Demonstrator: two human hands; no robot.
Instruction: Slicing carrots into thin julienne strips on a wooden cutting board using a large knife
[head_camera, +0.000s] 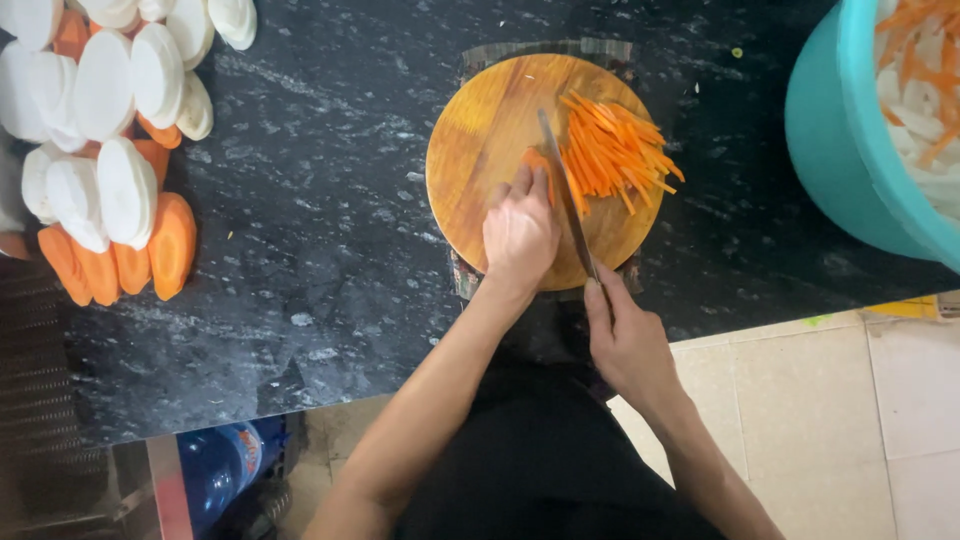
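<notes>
Two hands share the board: left hand pins carrot with fingers together; right hand, clamped on knife, slices beside the strips.

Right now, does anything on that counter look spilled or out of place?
Little stands out. A small green scrap lies loose on the dark counter beyond the round cutting board; the carrot strips stay on the board.

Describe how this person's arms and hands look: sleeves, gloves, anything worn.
Both forearms are bare as far as the picture shows, with no sleeves in view. The left hand and right hand wear no gloves, and no rings, watch or bracelets can be seen. The fingers are uncovered. The dark garment below is black.
</notes>
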